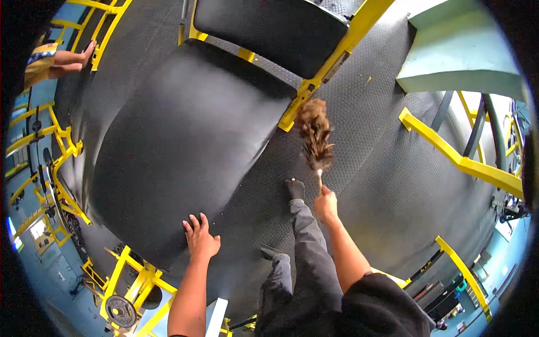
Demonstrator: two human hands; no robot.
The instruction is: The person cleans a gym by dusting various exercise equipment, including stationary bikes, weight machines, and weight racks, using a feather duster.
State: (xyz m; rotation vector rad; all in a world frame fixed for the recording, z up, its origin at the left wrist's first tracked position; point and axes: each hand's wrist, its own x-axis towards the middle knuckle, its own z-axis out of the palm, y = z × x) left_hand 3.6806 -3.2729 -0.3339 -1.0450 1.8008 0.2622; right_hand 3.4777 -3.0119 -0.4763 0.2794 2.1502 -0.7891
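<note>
My right hand (325, 205) is closed round the pale handle of a brown feather duster (316, 132). The duster's feathers point away from me, beside the foot of a yellow frame post (303, 100). At the lower edge of a large black padded seat (185, 135), my left hand (202, 238) has its fingers spread and holds nothing; whether it touches the pad I cannot tell. Above the seat is a second black pad (269, 28), fixed to the yellow frame.
Yellow gym frames (460, 163) stand at right, more (56, 135) at left, and one with a weight plate (120, 310) at lower left. A pale green block (460, 50) is at upper right. Another person's hands (84, 59) show at upper left. Black textured floor (382, 191) surrounds my feet.
</note>
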